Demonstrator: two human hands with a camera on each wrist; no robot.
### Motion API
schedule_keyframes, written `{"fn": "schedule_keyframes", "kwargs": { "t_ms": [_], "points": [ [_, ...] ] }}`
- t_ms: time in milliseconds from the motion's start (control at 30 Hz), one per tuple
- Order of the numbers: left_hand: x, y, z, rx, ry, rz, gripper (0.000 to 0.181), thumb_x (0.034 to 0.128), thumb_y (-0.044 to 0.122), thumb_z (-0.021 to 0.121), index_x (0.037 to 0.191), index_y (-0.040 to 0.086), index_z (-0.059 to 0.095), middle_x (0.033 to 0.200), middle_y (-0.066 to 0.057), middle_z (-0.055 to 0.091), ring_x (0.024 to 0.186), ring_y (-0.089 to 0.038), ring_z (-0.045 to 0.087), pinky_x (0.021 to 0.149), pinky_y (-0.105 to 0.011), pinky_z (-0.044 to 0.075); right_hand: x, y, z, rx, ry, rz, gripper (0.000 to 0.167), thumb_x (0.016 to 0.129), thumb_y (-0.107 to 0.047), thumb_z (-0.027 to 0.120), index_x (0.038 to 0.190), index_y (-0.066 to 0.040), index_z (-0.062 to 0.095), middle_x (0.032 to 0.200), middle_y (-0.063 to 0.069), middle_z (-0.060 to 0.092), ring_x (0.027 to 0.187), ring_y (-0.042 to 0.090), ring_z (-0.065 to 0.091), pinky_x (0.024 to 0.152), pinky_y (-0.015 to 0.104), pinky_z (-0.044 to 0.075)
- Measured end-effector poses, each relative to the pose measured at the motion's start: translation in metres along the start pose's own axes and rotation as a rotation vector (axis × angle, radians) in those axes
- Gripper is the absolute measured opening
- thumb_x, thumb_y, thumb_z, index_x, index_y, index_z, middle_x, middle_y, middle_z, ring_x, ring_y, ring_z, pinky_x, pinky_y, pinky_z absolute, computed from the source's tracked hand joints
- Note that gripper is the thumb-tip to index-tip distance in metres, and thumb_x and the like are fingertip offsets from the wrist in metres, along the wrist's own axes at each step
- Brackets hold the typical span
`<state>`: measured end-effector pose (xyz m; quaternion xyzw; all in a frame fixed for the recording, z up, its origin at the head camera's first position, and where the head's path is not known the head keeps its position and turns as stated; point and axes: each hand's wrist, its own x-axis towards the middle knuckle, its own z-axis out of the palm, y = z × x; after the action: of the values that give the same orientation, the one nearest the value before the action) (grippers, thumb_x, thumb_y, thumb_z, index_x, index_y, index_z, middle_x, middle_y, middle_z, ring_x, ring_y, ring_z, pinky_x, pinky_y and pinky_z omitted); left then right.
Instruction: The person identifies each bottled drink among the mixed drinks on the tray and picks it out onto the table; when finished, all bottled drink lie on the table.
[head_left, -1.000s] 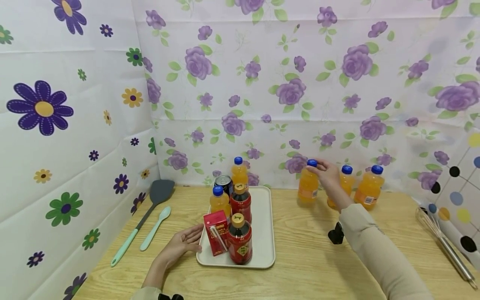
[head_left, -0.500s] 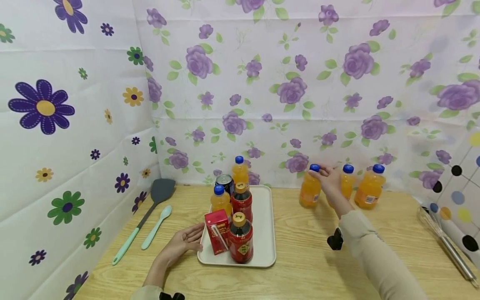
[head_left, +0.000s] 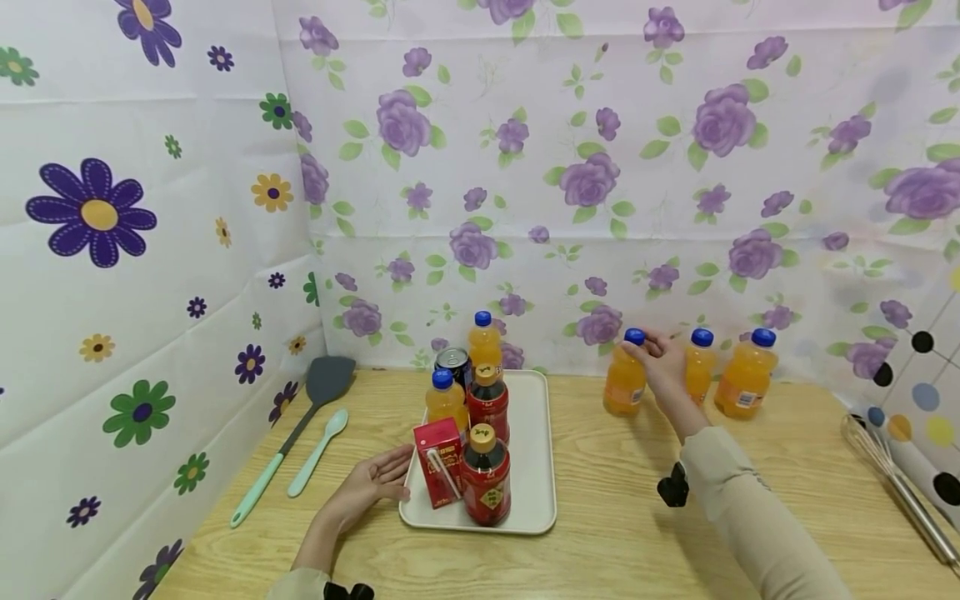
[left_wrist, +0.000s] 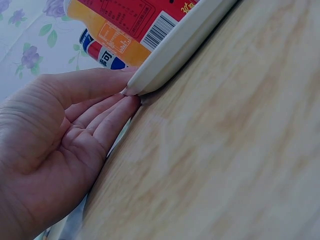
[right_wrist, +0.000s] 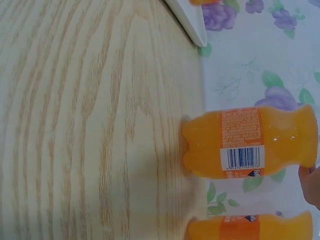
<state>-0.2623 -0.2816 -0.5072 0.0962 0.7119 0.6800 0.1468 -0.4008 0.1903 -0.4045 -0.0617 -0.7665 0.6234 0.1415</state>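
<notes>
My left hand (head_left: pixel 365 490) is at the left edge of the cream tray (head_left: pixel 531 467); in the left wrist view its thumb and fingertips pinch the rim. On the tray stand a red drink carton (head_left: pixel 438 465) with a straw, two dark bottles with gold caps, the front one (head_left: pixel 486 487) nearest me, a can (head_left: pixel 453 362) and two orange-drink bottles. Right of it, my right hand (head_left: pixel 662 367) grips an upright orange-drink bottle (head_left: pixel 624 385) near its blue cap. In the right wrist view this bottle (right_wrist: pixel 245 142) appears sideways, its base at the table, with a fingertip at the neck.
Two more orange-drink bottles stand to the right, one (head_left: pixel 698 375) partly behind my right hand and another (head_left: pixel 744 379) beyond it. A turner (head_left: pixel 330 381) and a small spoon (head_left: pixel 318 452) lie at the left. A whisk (head_left: pixel 896 483) lies at the far right. Patterned cloth walls border the table.
The orange-drink bottle in my right hand has come down slightly and a little to the right. My left hand stays at the tray, and the view has shifted slightly.
</notes>
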Motion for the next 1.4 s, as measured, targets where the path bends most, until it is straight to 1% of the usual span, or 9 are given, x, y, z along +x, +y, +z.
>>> {"fn": "schedule_keyframes", "kwargs": {
  "t_ms": [100,167,267,467,600,867,1100,1267,1400],
  "points": [
    [0.000,0.000,0.001,-0.005,-0.004,-0.002,0.085,0.0833,-0.001,0.070,0.152,-0.007,0.021,0.157,-0.028,0.022,0.146,-0.040,0.025,0.106,-0.019,0.047,0.000,0.001,0.000,-0.011,0.008,-0.014,0.051,0.090,-0.027,0.070,0.136,-0.009,0.057,0.112,-0.004,0.067,0.089,-0.006,0.052,0.074,-0.002,0.046],
    [0.000,0.000,0.001,-0.005,-0.004,-0.002,0.085,0.0833,-0.001,0.070,0.152,-0.008,0.021,0.157,-0.028,0.022,0.146,-0.040,0.025,0.106,-0.019,0.047,-0.001,0.001,0.000,-0.036,0.003,-0.010,0.052,0.091,-0.029,0.069,0.138,-0.009,0.055,0.125,0.006,0.064,0.093,-0.004,0.051,0.076,-0.002,0.044],
    [0.001,0.000,0.001,-0.002,-0.005,-0.003,0.084,0.0834,-0.002,0.070,0.152,-0.007,0.021,0.157,-0.028,0.022,0.146,-0.040,0.025,0.106,-0.019,0.047,-0.002,0.000,-0.002,-0.052,-0.024,0.000,0.054,0.092,-0.031,0.067,0.140,-0.009,0.052,0.134,0.012,0.058,0.100,0.001,0.049,0.082,0.002,0.044],
    [0.002,0.002,0.002,0.008,0.003,-0.010,0.083,0.0828,-0.003,0.070,0.152,-0.006,0.024,0.158,-0.026,0.023,0.146,-0.039,0.025,0.106,-0.018,0.047,-0.002,-0.004,-0.006,-0.044,-0.076,0.017,0.060,0.094,-0.034,0.064,0.145,-0.009,0.045,0.143,0.016,0.051,0.121,0.018,0.048,0.113,0.032,0.045],
    [0.003,0.003,0.002,0.014,0.016,-0.017,0.083,0.0822,-0.003,0.070,0.152,-0.005,0.025,0.158,-0.025,0.024,0.146,-0.039,0.026,0.106,-0.018,0.047,-0.001,-0.010,-0.009,-0.023,-0.097,0.012,0.064,0.093,-0.037,0.064,0.147,-0.010,0.043,0.149,0.015,0.047,0.134,0.026,0.044,0.119,0.040,0.038],
    [0.003,0.001,-0.002,0.009,0.004,-0.010,0.084,0.0824,-0.003,0.070,0.152,-0.005,0.024,0.158,-0.026,0.023,0.146,-0.037,0.026,0.106,-0.018,0.047,0.004,-0.028,-0.010,-0.037,-0.090,-0.074,0.064,0.093,-0.042,0.063,0.145,-0.010,0.045,0.146,0.012,0.052,0.130,0.019,0.051,0.117,0.037,0.041],
    [0.002,0.000,-0.002,0.013,-0.001,0.002,0.084,0.0832,-0.002,0.070,0.152,-0.006,0.023,0.158,-0.027,0.023,0.146,-0.037,0.027,0.106,-0.017,0.047,0.005,-0.046,-0.003,-0.020,-0.108,-0.078,0.064,0.092,-0.044,0.064,0.145,-0.013,0.046,0.147,0.009,0.052,0.134,0.024,0.050,0.118,0.038,0.040],
    [0.002,0.000,0.000,0.006,0.006,-0.010,0.084,0.0825,-0.003,0.071,0.152,-0.006,0.024,0.158,-0.026,0.023,0.146,-0.038,0.026,0.106,-0.018,0.047,0.004,-0.066,0.008,0.047,-0.093,-0.071,0.059,0.093,-0.037,0.065,0.143,-0.011,0.048,0.145,0.010,0.054,0.129,0.016,0.053,0.118,0.033,0.040],
    [0.001,0.000,0.000,0.001,0.006,-0.012,0.084,0.0826,-0.003,0.070,0.152,-0.006,0.024,0.158,-0.026,0.023,0.146,-0.038,0.025,0.106,-0.019,0.047,0.005,-0.084,0.024,0.116,-0.116,-0.097,0.054,0.094,-0.026,0.066,0.141,-0.007,0.049,0.143,0.013,0.055,0.115,0.005,0.058,0.116,0.031,0.042]
  ]
}}
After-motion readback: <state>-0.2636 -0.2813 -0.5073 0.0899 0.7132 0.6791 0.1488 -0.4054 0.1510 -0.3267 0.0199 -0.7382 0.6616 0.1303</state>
